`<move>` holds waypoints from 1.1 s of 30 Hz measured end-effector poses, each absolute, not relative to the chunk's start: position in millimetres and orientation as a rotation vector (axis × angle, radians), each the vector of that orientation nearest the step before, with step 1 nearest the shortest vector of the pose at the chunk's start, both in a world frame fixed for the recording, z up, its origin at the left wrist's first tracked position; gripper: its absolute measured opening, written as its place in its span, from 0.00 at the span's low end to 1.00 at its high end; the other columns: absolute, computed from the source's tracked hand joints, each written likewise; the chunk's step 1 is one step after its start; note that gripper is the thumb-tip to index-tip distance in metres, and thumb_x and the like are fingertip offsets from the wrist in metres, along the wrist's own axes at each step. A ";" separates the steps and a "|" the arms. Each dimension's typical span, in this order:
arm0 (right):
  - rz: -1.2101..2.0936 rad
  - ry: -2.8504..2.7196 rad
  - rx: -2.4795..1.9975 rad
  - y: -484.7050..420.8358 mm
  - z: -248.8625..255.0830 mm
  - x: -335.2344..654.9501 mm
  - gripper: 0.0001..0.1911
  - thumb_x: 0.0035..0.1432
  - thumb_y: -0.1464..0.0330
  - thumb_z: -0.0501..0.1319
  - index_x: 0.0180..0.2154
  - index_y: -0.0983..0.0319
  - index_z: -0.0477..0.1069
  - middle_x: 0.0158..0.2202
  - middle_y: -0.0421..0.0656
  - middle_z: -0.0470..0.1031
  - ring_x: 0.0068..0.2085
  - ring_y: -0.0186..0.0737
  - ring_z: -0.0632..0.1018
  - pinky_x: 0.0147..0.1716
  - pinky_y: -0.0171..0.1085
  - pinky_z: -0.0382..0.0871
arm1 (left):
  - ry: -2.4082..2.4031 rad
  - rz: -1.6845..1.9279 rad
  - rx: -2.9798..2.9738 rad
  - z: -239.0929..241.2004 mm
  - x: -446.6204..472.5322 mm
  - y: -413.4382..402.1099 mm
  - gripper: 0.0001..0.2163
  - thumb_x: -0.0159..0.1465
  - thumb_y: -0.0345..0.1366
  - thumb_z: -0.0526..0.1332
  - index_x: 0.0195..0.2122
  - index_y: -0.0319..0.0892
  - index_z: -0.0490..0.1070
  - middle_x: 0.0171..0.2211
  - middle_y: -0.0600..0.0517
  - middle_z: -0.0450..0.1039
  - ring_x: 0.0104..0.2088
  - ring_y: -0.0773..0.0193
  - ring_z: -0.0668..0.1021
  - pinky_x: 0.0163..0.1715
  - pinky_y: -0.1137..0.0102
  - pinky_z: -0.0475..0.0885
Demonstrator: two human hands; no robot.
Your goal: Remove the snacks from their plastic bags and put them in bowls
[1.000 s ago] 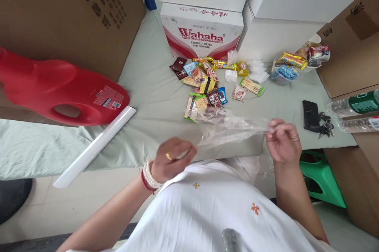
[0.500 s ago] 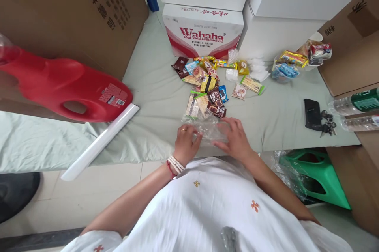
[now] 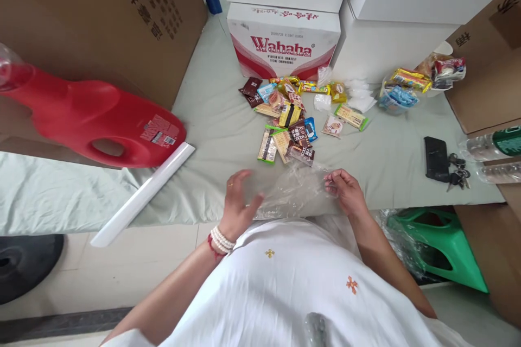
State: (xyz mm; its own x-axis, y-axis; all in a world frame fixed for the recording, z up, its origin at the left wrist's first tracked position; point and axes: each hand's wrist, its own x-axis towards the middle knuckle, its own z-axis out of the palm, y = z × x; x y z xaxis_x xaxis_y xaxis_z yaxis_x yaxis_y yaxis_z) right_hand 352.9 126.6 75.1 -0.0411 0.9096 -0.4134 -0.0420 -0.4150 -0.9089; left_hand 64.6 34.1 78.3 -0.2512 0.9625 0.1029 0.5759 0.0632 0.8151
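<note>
A clear plastic bag (image 3: 295,187) lies crumpled at the front of the green cloth. My right hand (image 3: 345,188) pinches its right side between closed fingers. To its left is my left hand (image 3: 239,200), with thumb and fingers spread and nothing between them. Just beyond the bag is a pile of wrapped snacks: brown cocoa packets (image 3: 301,146), biscuit packs with green edges (image 3: 267,145), a yellow packet (image 3: 290,114) and a blue packet (image 3: 310,128). The bag's far edge reaches the nearest brown packets.
A red jug (image 3: 101,119) lies at left beside a white strip (image 3: 142,195). Behind the snacks stands a Wahaha carton (image 3: 285,43). Toward the right are a tub of snacks (image 3: 396,97), a black phone (image 3: 436,158), keys (image 3: 458,173) and plastic bottles (image 3: 482,146). A green stool (image 3: 443,244) sits below.
My hands have moved apart, the left going left and opening off the bag, the right going right with the bag's edge. The bag is spread wider and nearer to me.
</note>
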 end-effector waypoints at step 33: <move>0.500 -2.301 -2.055 243.2 98.3 248.2 0.28 0.63 0.56 0.64 0.57 0.66 0.67 0.52 0.58 0.75 0.51 0.57 0.78 0.47 0.46 0.71 | 1.613 1.469 0.137 65.1 46.2 0.8 0.26 0.54 0.58 0.70 0.43 0.44 0.70 0.35 0.52 0.80 0.25 0.64 0.82 0.19 0.76 0.65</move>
